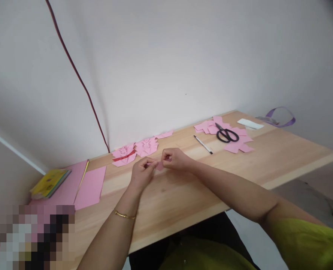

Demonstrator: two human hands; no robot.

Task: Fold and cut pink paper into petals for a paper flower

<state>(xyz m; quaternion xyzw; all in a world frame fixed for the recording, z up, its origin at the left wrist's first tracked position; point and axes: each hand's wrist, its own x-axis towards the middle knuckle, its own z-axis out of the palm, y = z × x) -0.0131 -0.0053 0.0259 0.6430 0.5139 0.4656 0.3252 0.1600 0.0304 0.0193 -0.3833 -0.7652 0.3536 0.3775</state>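
1 left hand (143,171), 1 right hand (176,159), pinched on pink paper (160,166) over wooden table (166,204) against pale wall (166,67)

Craft workspace: table (169,213), scissors (224,132), pink paper (91,186)

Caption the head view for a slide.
Left hand and right hand pinch small pink paper piece above pale wooden table, black-handled metal scissors at right.

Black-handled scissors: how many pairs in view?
1: the black-handled metal scissors lie partly over angular pink paper pieces, right of the white pen. Pixelation at lower left may hide others.
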